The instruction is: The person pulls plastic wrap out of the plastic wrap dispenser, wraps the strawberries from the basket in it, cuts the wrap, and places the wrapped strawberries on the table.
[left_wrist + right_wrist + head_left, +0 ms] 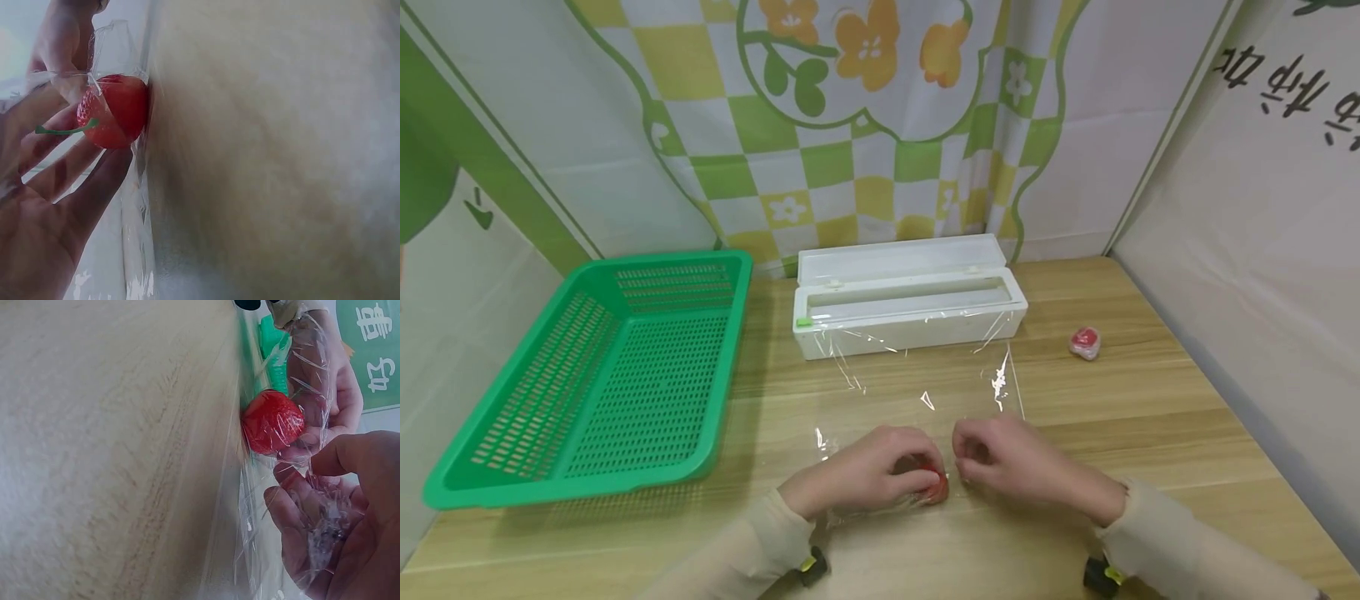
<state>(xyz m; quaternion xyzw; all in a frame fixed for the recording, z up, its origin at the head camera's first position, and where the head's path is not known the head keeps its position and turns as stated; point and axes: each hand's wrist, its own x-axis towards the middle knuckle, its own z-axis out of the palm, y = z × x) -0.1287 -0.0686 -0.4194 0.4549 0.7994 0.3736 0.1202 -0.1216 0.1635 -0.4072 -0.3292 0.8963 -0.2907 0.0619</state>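
A red strawberry (935,487) with a green stem, seen in the left wrist view, sits at the near part of a clear sheet of plastic wrap (925,402). My left hand (876,468) holds the strawberry between thumb and fingers, and film lies over part of the fruit. Just to its right, my right hand (1018,460) pinches bunched film between thumb and fingertips; the right wrist view shows crumpled plastic wrap (328,528) in that palm. From the hands the sheet runs back to a white wrap dispenser (910,335), whose lid stands raised.
A green slotted basket (718,400) stands at the left of the wooden table (1120,467). Toward the right lies a small red-and-white bundle wrapped in film (1085,342). A patterned curtain (857,183) hangs behind the dispenser, and pale cloth walls flank both sides.
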